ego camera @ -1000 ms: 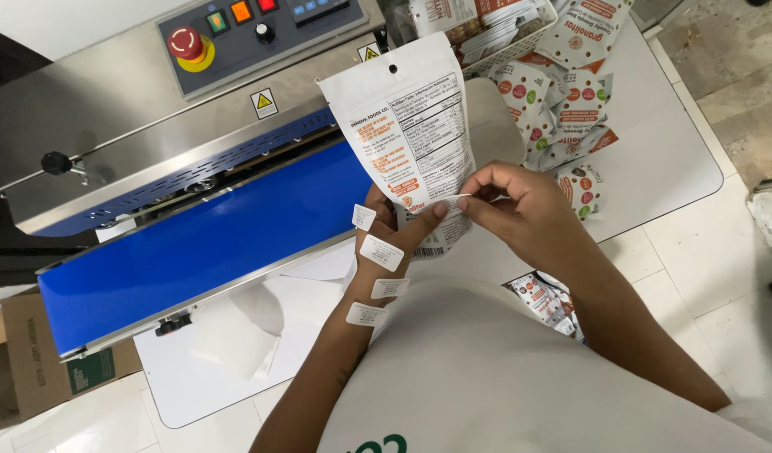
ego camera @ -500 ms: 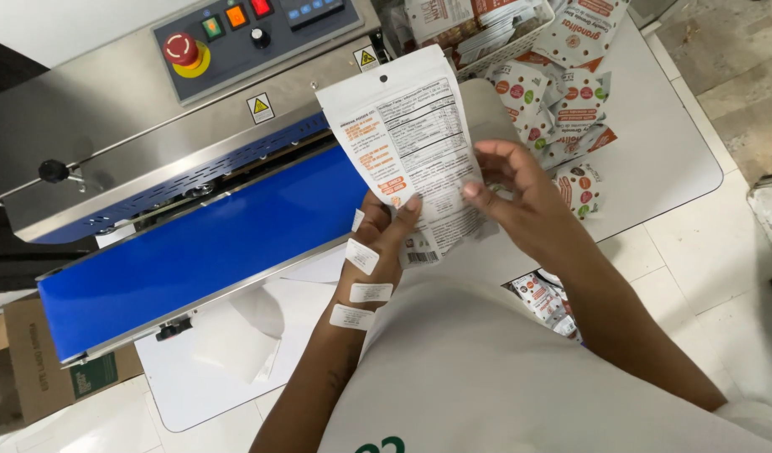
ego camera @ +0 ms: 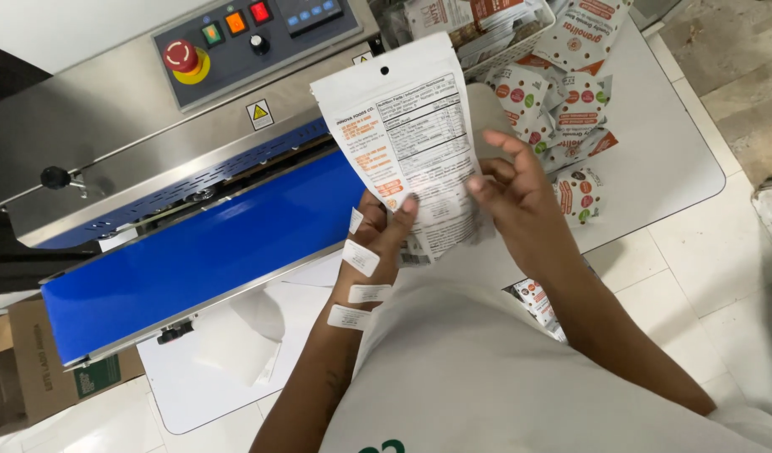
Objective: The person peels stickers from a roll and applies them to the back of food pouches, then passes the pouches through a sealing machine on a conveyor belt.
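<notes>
The left hand (ego camera: 377,231) grips the white stand-up pouch (ego camera: 411,138) by its lower edge, printed back facing the person, upright above the sealer's blue conveyor belt (ego camera: 201,260). The right hand (ego camera: 520,189) hovers loosely open beside the pouch, fingertips near its panel. Small white stickers (ego camera: 361,257) sit on the left wrist. Behind the pouch, filled packets (ego camera: 562,92) crowd the white table (ego camera: 654,159).

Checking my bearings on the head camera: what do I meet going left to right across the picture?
Brown cardboard box → blue conveyor belt → left hand holding the white printed pouch → right hand → pile of white printed pouches with red and green dots.
</notes>
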